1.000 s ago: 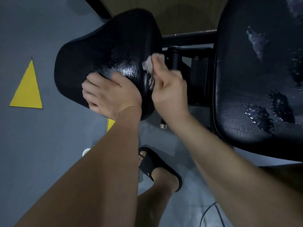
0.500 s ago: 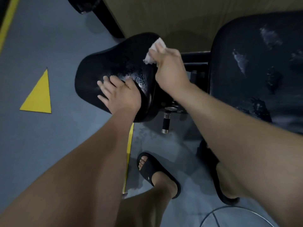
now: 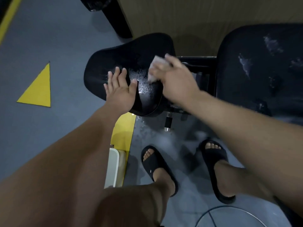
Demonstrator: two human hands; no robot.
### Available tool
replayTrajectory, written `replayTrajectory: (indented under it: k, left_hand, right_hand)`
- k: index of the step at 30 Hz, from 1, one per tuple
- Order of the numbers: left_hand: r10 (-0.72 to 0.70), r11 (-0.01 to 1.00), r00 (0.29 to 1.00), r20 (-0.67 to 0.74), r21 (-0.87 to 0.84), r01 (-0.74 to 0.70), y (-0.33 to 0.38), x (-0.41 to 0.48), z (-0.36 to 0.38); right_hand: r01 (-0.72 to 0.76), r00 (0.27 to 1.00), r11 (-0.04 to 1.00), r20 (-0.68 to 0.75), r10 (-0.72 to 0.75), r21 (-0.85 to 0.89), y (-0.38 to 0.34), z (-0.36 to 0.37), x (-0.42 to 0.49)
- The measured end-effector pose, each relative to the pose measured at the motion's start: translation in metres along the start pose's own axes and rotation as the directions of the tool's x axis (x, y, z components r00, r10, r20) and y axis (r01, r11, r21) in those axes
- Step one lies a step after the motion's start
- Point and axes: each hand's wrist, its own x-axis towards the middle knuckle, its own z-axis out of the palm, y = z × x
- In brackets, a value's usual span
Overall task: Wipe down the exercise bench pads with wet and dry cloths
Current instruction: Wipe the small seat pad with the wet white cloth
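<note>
**Cloth pressed to the wet seat pad**

The small black padded vinyl seat pad (image 3: pixel 124 63) sits left of centre, tilted, its near end glistening with water droplets. A crumpled pale cloth (image 3: pixel 155 68) lies against the pad's right-hand edge, gripped by the right hand (image 3: pixel 177 82), whose fingers are curled closed around it; the cloth is blurred, so its exact shape is hard to make out. The left hand (image 3: pixel 120 92) rests flat on the pad's near left part, fingers spread and straight, gripping nothing.

To the right, well apart from the seat, stands the larger black vinyl back pad (image 3: pixel 262 66), its surface blotched with wet smears. A black metal frame (image 3: pixel 196 61) joins the two pads, and a black adjustment knob with a silver tip (image 3: pixel 168 124) hangs below the seat.

Beneath is a grey floor (image 3: pixel 49 38) with a yellow painted triangle (image 3: pixel 38 89) and a yellow stripe (image 3: pixel 123 131). Both feet wear black slide sandals (image 3: pixel 155 166).
</note>
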Motion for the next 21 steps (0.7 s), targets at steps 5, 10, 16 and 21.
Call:
replayTrajectory:
  k: [5,10,16,21]
  left_hand:
    - [0.017,1.0,1.0,0.007,0.01,-0.017,-0.004,0.002,0.0]
    - [0.023,1.0,0.999,0.031,-0.018,-0.023,-0.008,0.004,-0.001]
    - [0.132,0.986,0.99,0.054,-0.105,-0.126,-0.024,0.002,-0.01]
    - [0.217,0.97,0.971,0.095,-0.132,-0.204,-0.039,0.001,-0.017]
  right_hand:
    - [0.229,0.973,0.973,-0.001,-0.229,-0.023,-0.023,0.005,-0.026]
    - [0.507,0.844,0.86,0.238,-0.482,-0.059,-0.01,0.0,-0.035]
    - [0.348,0.932,0.937,0.102,-0.347,0.006,-0.037,0.009,-0.04]
    - [0.545,0.822,0.838,0.209,-0.529,-0.021,-0.031,0.002,-0.042]
